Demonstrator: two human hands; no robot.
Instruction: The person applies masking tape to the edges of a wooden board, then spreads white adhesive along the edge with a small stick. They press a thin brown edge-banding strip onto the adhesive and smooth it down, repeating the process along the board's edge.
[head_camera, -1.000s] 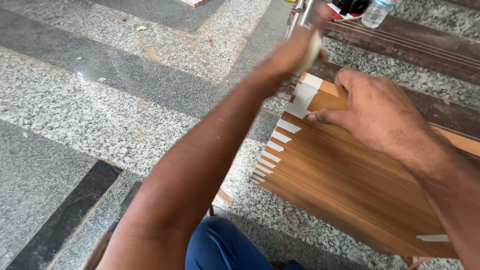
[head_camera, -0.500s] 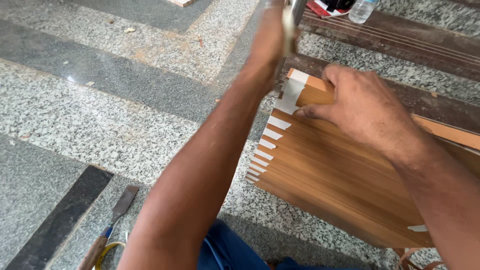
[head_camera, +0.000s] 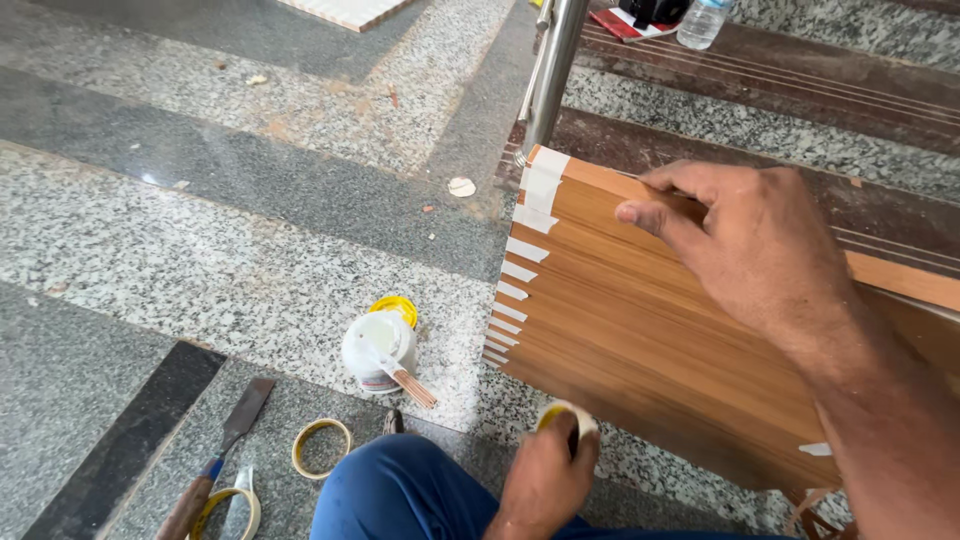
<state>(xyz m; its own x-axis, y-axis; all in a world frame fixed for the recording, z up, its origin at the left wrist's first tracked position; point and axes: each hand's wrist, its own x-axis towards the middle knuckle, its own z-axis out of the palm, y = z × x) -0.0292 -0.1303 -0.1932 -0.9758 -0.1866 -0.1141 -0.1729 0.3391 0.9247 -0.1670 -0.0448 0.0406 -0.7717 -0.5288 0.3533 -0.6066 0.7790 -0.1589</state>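
Observation:
A stack of wood-grain laminate strips (head_camera: 640, 340) lies tilted on the granite floor, with several pieces of white tape (head_camera: 530, 218) across its left ends. My right hand (head_camera: 750, 250) rests on the top far edge of the stack, fingers spread and pressing. My left hand (head_camera: 545, 478) is low near my blue-trousered knee (head_camera: 400, 495), closed around a roll of masking tape (head_camera: 570, 415) just below the stack's near corner.
A white glue tub (head_camera: 375, 350) with a stick in it and a yellow lid (head_camera: 395, 308) sit left of the stack. A chisel (head_camera: 215, 455) and tape rolls (head_camera: 320, 447) lie at the bottom left. A steel post (head_camera: 555, 70) and stair steps with a bottle (head_camera: 703, 20) stand behind.
My left arm has come down from the far end of the stack to near my knee, still holding the tape roll. The view shifted, showing the glue tub and tools.

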